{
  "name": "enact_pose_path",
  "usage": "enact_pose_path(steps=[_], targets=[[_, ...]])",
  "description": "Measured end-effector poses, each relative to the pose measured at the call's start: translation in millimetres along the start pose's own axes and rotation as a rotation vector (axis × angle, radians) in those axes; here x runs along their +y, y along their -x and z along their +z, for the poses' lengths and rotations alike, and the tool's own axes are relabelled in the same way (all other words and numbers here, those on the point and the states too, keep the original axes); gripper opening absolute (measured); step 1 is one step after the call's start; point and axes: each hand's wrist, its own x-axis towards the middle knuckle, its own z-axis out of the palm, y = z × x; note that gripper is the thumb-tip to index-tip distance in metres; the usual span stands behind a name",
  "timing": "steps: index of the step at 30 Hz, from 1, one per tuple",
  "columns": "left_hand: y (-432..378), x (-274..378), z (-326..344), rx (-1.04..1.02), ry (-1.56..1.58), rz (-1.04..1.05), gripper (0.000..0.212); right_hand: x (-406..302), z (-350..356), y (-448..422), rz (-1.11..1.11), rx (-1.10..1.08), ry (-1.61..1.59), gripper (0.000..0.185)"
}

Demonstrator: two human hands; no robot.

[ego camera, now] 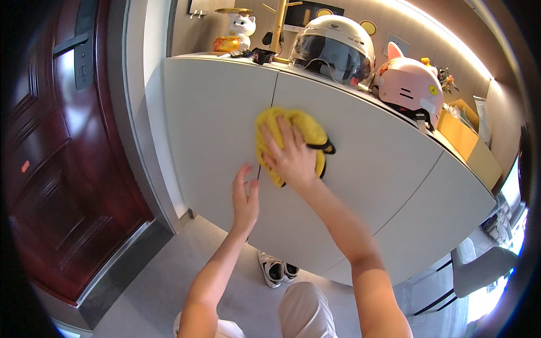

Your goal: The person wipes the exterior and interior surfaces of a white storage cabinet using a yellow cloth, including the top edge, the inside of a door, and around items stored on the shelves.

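My right hand [289,154] lies spread on a folded yellow cleaning cloth [310,124] with black edging, pressing it against a white cabinet door [338,181]. The cloth covers part of the vertical seam between two doors. Lower and to the left, my left hand [246,198] is held up with its fingers apart and nothing in it. It is close to the seam; whether its fingertips touch the door I cannot tell.
Along the cabinet top stand a white helmet [334,48] with a visor, a pink helmet [408,86], a cat figurine [241,29] and a yellow box [458,131]. A dark red door [80,169] is at left. Sneakers [271,268] rest below the cabinet; a grey chair [482,270] stands right.
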Motion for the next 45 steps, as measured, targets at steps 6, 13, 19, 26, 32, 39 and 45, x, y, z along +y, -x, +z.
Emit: enact_pose_path(steps=[6,13,19,26,32,39,45], targets=[[0,9,0,-0.103,0.551,-0.586,0.053,-40,7,74,0.135,-0.157,-0.529,0.071],[5,41,-19,-0.188,0.549,-0.594,0.038,0,-65,72,0.536,-0.323,-1.253,0.061],[-11,71,-47,0.043,0.404,-0.507,0.029,119,-164,112,0.442,0.024,-0.318,0.046],[-109,122,26,0.04,0.007,-0.002,0.025,262,-228,115,0.455,0.195,0.563,0.038],[-113,107,83,0.454,0.005,0.171,0.038,258,-223,115,0.485,0.192,0.523,0.037],[-71,56,84,0.169,-0.284,0.637,0.107,256,-224,116,0.51,0.208,0.485,0.037],[-113,82,48,0.013,-0.632,0.695,0.1,259,-230,117,0.502,0.209,0.487,0.036]])
